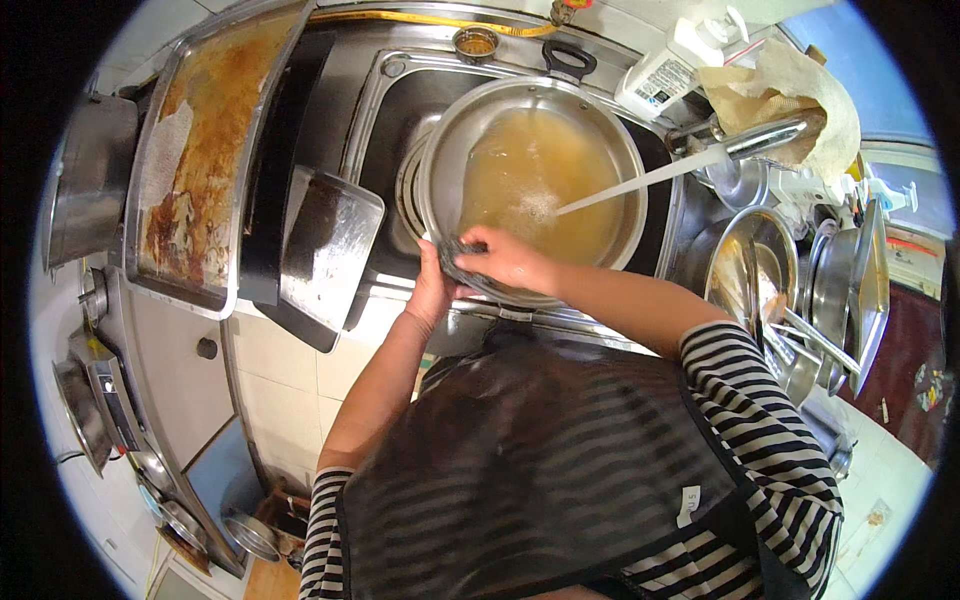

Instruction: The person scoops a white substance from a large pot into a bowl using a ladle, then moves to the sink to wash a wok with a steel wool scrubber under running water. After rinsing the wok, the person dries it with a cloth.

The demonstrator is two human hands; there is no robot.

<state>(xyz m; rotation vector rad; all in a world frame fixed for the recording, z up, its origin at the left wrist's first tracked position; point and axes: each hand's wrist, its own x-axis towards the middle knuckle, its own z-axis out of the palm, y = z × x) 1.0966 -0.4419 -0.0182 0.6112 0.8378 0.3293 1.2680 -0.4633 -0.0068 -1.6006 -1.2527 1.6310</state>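
Observation:
A large steel pan (442, 135) with black handles sits tilted over the sink, holding cloudy yellowish water. From the faucet (772, 139) a stream of water runs into it. My right hand (506, 259) presses a dark steel-wool scourer (454, 259) against the pan's near left rim. At the same rim, my left hand (435, 285) grips the edge from outside, thumb up, close beside the scourer. Beneath the pan, part of a round metal item (409, 187) shows in the sink basin.
Left of the sink stand a stained baking tray (202, 150) and a smaller metal tray (341, 247). A small metal cup (475, 45) and a white pump bottle (667, 71) are behind. Steel bowls (750, 225) and pans crowd the right side.

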